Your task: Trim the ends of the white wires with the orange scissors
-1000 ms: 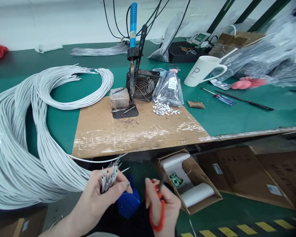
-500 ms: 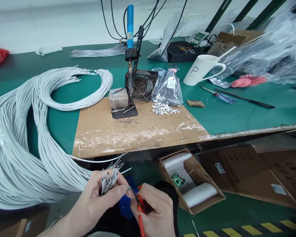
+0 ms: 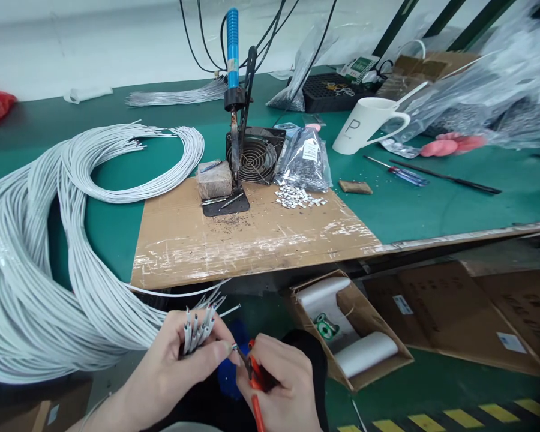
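Note:
My left hand (image 3: 180, 357) is closed round a bunch of white cables (image 3: 198, 330), their stripped ends poking up between thumb and fingers. One cable end is pinched at the thumb tip. My right hand (image 3: 281, 381) grips red-handled pliers (image 3: 257, 384), which could also be cutters; their dark jaws meet that cable end. The cables run left into a large looped bundle (image 3: 99, 264) that hangs over the bench edge. Fine detail at the jaws is too small to make out.
A blue-handled soldering iron (image 3: 233, 54) stands upright on the cardboard sheet (image 3: 252, 246), beside a fan (image 3: 256, 157), small white pieces (image 3: 299, 197) and a bag of parts (image 3: 303, 159). A white mug (image 3: 364, 127) is tilted at right. Below the bench sits an open carton (image 3: 378, 372).
Both hands keep nearly the same place and grip. The pliers' jaws stay at the cable end, and the view has shifted only slightly.

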The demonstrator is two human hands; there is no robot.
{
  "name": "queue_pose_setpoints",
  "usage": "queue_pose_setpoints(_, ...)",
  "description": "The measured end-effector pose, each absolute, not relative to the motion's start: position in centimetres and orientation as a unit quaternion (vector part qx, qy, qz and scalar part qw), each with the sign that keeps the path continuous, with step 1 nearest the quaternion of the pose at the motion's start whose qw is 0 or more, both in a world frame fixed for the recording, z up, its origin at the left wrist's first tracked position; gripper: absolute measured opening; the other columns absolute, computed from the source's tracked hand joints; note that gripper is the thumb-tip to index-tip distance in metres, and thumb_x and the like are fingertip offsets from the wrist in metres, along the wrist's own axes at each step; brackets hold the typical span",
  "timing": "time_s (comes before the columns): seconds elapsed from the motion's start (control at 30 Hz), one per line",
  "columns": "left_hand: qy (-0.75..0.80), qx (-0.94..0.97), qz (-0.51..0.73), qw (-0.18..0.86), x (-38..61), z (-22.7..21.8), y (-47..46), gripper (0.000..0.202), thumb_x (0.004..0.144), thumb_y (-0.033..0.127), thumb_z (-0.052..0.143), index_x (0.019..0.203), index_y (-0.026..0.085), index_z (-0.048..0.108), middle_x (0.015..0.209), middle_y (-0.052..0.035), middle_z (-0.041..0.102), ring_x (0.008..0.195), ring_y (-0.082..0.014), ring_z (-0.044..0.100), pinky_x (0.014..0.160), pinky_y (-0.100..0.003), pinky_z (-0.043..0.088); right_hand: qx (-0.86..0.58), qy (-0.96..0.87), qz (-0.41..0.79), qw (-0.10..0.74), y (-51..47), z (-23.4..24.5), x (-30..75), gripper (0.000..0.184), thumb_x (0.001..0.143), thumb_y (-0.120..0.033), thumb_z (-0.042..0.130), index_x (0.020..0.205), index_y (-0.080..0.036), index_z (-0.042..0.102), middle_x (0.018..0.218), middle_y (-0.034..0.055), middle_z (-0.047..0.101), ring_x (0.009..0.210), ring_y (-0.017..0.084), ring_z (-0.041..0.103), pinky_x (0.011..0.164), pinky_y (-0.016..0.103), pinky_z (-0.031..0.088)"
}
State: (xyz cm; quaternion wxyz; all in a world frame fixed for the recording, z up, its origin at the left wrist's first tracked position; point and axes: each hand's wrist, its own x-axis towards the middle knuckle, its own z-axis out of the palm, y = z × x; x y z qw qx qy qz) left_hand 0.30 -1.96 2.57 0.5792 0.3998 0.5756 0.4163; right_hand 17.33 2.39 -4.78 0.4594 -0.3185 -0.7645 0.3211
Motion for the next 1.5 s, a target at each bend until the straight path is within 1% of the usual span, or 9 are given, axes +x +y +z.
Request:
queue_pose_setpoints(0.57,0.564,0.425,0.399,0.585,-0.4,1.7,-2.1,0.033,0.093,0.047,0.069,0.081,0.018,0.074,0.069,-0.0017,0.061,0.065,-0.0169,0.046,0.061,-0.03,0.032,-0.304,-0.775,0.284,0.476,2.6,-4.6,17.4,0.042,0.085,-0.003,0.059,0.064,-0.024,0.029,0.058,-0.0071,0.029,0.049,0.009,0.029,0.046,0.027,0.021)
queue_pose_setpoints(0.7,0.583,0.402,0.406,0.577,0.0,1.8,-2.0,0.026,0.092,0.042,0.071,0.082,0.018,0.076,0.071,-0.0018,0.063,0.063,-0.0155,0.044,0.06,-0.028,0.033,-0.32,-0.755,0.28,0.499,2.2,-4.8,17.1,0.04,0.082,-0.001,0.058,0.064,-0.022,0.03,0.059,-0.0074,0.028,0.049,0.008,0.028,0.046,0.027,0.019)
queue_pose_setpoints(0.83,0.613,0.403,0.409,0.543,0.5,1.9,-2.2,0.029,0.092,0.044,0.071,0.08,0.019,0.077,0.066,-0.0013,0.06,0.06,-0.0151,0.041,0.055,-0.027,0.031,-0.352,-0.712,0.287,0.536,1.3,-5.5,15.9,0.039,0.081,-0.001,0.06,0.061,-0.021,0.033,0.057,-0.0074,0.029,0.047,0.007,0.027,0.044,0.026,0.018)
queue_pose_setpoints(0.93,0.631,0.404,0.41,0.52,0.6,1.6,-2.6,0.03,0.091,0.046,0.072,0.079,0.019,0.078,0.062,-0.0004,0.056,0.056,-0.0143,0.038,0.053,-0.027,0.029,-0.402,-0.65,0.305,0.568,1.8,-6.3,15.6,0.043,0.09,-0.006,0.055,0.058,-0.022,0.031,0.053,-0.008,0.027,0.042,0.007,0.026,0.039,0.024,0.02)
queue_pose_setpoints(1.03,0.633,0.402,0.406,0.523,0.5,1.5,-2.8,0.032,0.09,0.048,0.072,0.079,0.02,0.079,0.066,-0.0021,0.061,0.055,-0.0142,0.039,0.053,-0.028,0.03,-0.441,-0.591,0.331,0.588,3.1,-6.9,16.5,0.049,0.102,-0.016,0.046,0.061,-0.026,0.022,0.048,-0.0097,0.022,0.035,0.007,0.025,0.034,0.022,0.025)
queue_pose_setpoints(1.1,0.627,0.405,0.405,0.527,0.5,1.5,-2.6,0.034,0.092,0.05,0.07,0.078,0.019,0.079,0.069,-0.0033,0.064,0.057,-0.015,0.041,0.054,-0.029,0.031,-0.45,-0.593,0.353,0.567,3.6,-7.0,17.3,0.05,0.102,-0.018,0.051,0.059,-0.025,0.027,0.045,-0.0096,0.027,0.034,0.007,0.028,0.034,0.022,0.026)
queue_pose_setpoints(1.23,0.607,0.402,0.422,0.541,0.5,1.9,-2.0,0.036,0.094,0.051,0.068,0.079,0.019,0.075,0.072,-0.0028,0.065,0.065,-0.0172,0.047,0.062,-0.029,0.035,-0.418,-0.66,0.376,0.499,2.8,-6.4,17.6,0.049,0.091,-0.013,0.065,0.054,-0.02,0.033,0.049,-0.0082,0.032,0.04,0.005,0.029,0.038,0.021,0.021)
queue_pose_setpoints(1.33,0.603,0.375,0.426,0.561,0.6,2.2,-1.9,0.033,0.092,0.05,0.072,0.08,0.02,0.076,0.072,-0.0019,0.064,0.068,-0.0184,0.049,0.066,-0.029,0.036,-0.382,-0.708,0.352,0.478,2.0,-5.7,17.4,0.046,0.084,-0.007,0.064,0.055,-0.02,0.031,0.054,-0.0072,0.032,0.045,0.006,0.031,0.042,0.023,0.021)
queue_pose_setpoints(1.5,0.596,0.354,0.431,0.577,0.5,2.3,-2.1,0.033,0.09,0.051,0.073,0.08,0.021,0.077,0.071,-0.0019,0.067,0.069,-0.0189,0.051,0.066,-0.03,0.036,-0.34,-0.763,0.283,0.471,2.3,-5.0,17.3,0.042,0.085,-0.004,0.057,0.061,-0.022,0.028,0.057,-0.0072,0.03,0.048,0.007,0.03,0.046,0.025,0.022)
